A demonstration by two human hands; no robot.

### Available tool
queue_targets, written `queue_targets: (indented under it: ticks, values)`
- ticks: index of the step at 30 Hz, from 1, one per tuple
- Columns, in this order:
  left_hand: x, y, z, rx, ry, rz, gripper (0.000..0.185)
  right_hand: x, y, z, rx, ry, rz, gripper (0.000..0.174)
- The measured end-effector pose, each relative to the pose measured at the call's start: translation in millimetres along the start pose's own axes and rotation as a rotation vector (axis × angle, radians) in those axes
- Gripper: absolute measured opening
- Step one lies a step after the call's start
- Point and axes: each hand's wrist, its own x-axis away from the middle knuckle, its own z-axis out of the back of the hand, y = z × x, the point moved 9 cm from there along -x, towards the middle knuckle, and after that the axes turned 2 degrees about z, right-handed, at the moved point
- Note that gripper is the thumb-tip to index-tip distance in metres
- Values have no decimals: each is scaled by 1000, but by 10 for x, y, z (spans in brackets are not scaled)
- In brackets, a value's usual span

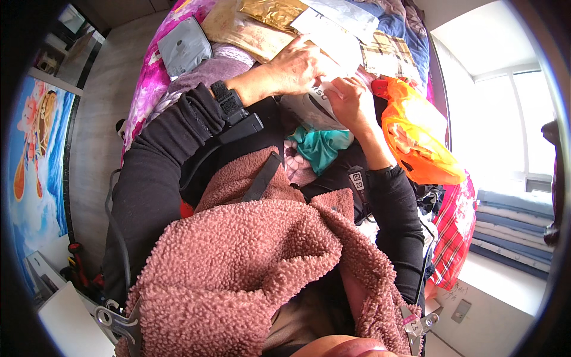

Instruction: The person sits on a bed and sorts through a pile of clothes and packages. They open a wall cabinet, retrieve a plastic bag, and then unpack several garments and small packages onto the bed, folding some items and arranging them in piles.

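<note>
A white plastic bag [308,107] with dark print hangs between my hands, over my lap. My left hand [294,67] pinches its upper edge with bent fingers, and a black strap circles that wrist. On the other side of the opening, my right hand [354,100] grips the edge between thumb and fingers. The two hands are close together; bright sunlight washes out the part between them. Just below the bag lies a crumpled teal cloth [323,149], partly covered by it. Whether anything is inside the bag cannot be told.
An orange plastic bag [415,134] stands right of my right forearm. Ahead on the bed lie a grey packet [185,47], a gold packet [272,12], a plaid cloth [390,56] and more plastic packaging [343,18]. Folded blue and white bedding [513,232] is stacked by the window.
</note>
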Motion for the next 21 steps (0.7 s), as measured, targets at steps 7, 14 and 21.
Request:
queue_targets:
  ticks: [7, 14, 21]
  values:
    - [13, -332, 0, 233, -140, 163, 12, 53, 184, 7, -29, -110, -195, 18]
    - [-15, 58, 184, 135, 227, 15, 11, -16, 19, 149, -83, 37, -101, 17]
    - [15, -39, 50, 129, 84, 80, 17, 7, -123, 203, -29, 106, 37, 7]
